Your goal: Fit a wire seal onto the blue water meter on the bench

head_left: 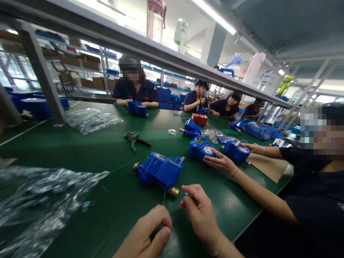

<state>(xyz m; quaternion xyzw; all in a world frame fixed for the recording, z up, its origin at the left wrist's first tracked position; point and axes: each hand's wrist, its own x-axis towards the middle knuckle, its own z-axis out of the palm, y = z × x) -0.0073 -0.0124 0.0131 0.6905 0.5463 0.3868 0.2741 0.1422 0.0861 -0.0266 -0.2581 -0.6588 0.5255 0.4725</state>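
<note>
A blue water meter [162,170] with brass threaded ends lies on the green table in front of me. My right hand [200,209] is beside its near brass end, thumb and forefinger pinching a small pale-blue piece [186,194]. Lower and to the left, my left hand [150,231] is curled, thumb tip close to the bent forefinger; what it holds, if anything, is hidden. A thin green wire [164,196] runs from the meter down towards the left hand. Another pale-blue piece [86,205] lies on the table at left.
Green-handled pliers [136,139] lie behind the meter. Clear plastic bags [48,204] cover the left side. At right, a co-worker's hands [221,162] touch two more meters [201,148]. A shelf [188,66] with bottles spans overhead; several people sit across the table.
</note>
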